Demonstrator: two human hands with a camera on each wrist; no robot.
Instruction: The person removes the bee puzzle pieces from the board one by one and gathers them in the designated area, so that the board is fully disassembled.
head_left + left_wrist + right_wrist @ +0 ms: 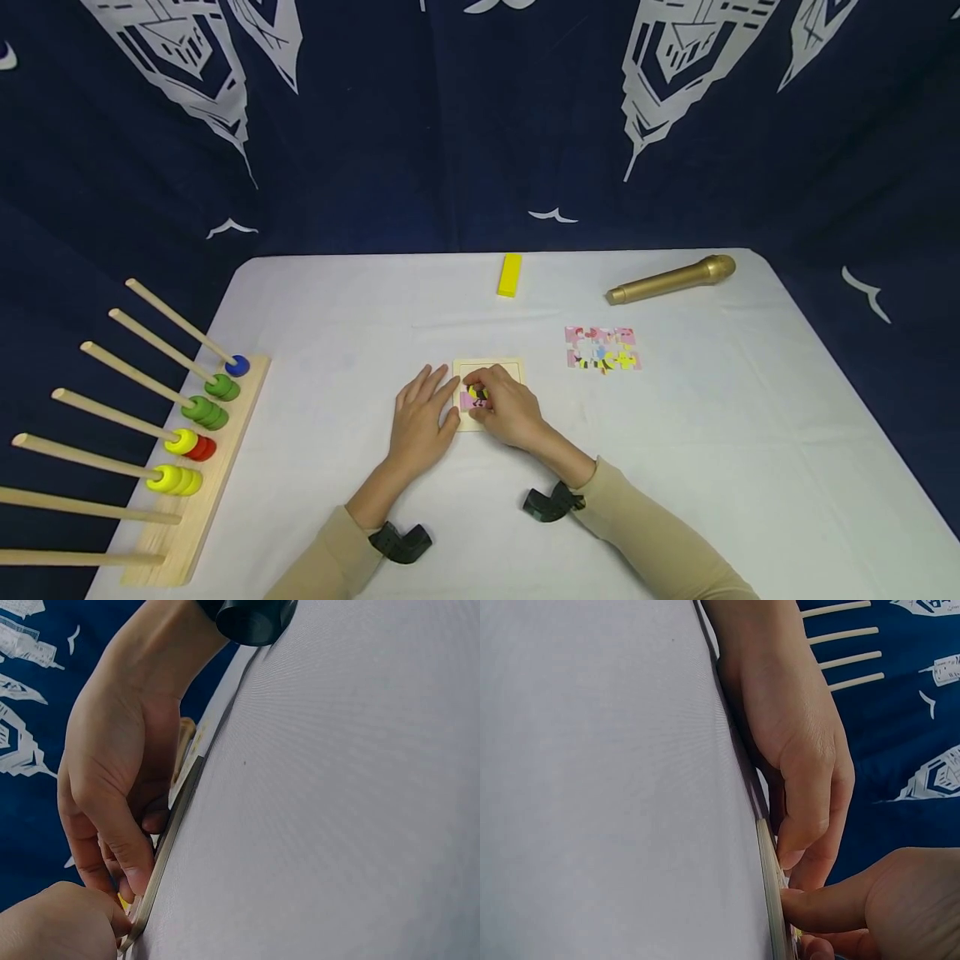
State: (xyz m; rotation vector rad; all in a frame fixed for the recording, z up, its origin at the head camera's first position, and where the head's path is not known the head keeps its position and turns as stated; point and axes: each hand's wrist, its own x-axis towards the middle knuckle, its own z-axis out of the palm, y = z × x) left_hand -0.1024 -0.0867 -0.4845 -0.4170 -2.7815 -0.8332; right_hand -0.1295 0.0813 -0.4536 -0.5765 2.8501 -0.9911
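Observation:
A shallow wooden puzzle tray (495, 364) lies flat on the white table, its thin edge showing in the left wrist view. Inside it, toward the left side, is a pink puzzle piece (474, 400) with a yellow and black bee figure. My right hand (513, 412) reaches over the tray from the right and pinches this piece between thumb and fingers, partly covering it. My left hand (422, 423) rests at the tray's left edge with fingers extended, thumb and index fingertips right at the rim. In the right wrist view the left hand (802, 772) stands beside the tray edge (771, 892).
Joined pink puzzle pieces (600, 335) with a gap among them lie right of the tray. Farther back are a yellow block (509, 275) and a gold microphone (671, 280). A wooden peg rack (202, 500) with colored rings stands along the left table edge.

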